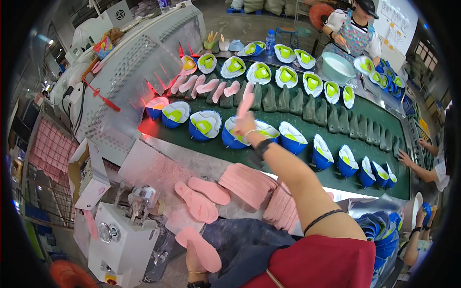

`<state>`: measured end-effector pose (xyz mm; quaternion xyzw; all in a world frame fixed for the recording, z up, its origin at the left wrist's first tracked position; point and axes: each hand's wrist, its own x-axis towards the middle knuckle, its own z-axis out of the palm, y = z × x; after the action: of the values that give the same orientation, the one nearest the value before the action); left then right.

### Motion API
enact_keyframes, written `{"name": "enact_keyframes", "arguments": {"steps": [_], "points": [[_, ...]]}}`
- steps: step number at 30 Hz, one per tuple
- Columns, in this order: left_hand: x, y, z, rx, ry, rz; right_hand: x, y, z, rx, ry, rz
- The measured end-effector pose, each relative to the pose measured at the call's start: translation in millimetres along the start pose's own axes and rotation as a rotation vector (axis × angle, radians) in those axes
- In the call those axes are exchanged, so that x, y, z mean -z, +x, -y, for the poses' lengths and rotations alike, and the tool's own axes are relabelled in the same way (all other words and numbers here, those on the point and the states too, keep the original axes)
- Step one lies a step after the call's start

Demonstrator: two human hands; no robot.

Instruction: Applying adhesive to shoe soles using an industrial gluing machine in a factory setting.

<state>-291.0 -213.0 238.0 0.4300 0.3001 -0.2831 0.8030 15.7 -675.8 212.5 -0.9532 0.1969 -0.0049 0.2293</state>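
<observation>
My right hand [245, 124] reaches over the green conveyor belt [185, 140], closed on a pink insole [246, 104]. The insole's tip is by a row of dark green shoe lasts [283, 102]; whether it touches one I cannot tell. Further left, pink insoles [207, 86] lie on several lasts. Blue-and-white shoe uppers [205, 126] with lime linings stand in rows on both sides of the lasts, some under my right forearm. Low near my lap, my left hand [193, 261] grips another pink insole [201, 247], which partly hides its fingers.
Stacked pink insoles [247, 183] and a loose pair [196, 204] lie on the worktable before me. A white machine with a dial [117, 242] stands lower left, a perforated grey housing [144, 62] beyond. Co-workers are across the belt [353, 31] and at its right end [434, 163].
</observation>
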Motion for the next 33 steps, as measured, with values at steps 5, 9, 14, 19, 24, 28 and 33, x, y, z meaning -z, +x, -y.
{"name": "enact_keyframes", "arguments": {"steps": [5,9,14,19,24,28,33], "points": [[20,25,13,-0.223,0.370,0.047,39,54,-128,-0.270,0.342,-0.368],[5,21,10,0.006,-0.104,0.012,33,72,-104,-0.126,0.385,-0.499],[-39,4,-8,-0.097,-0.062,-0.046,-8,-58,60,0.331,0.646,-0.167],[-64,0,-23,-0.438,0.233,-0.183,-37,-291,148,0.575,0.608,0.684],[-48,-26,-33,-0.495,0.084,-0.150,-63,-314,174,0.842,0.610,0.196],[-21,-52,-34,-0.266,-0.123,-0.045,-85,-248,213,0.565,0.898,0.418],[-8,-60,-16,-0.170,-0.113,0.066,-111,-193,287,0.408,0.462,0.383]]}}
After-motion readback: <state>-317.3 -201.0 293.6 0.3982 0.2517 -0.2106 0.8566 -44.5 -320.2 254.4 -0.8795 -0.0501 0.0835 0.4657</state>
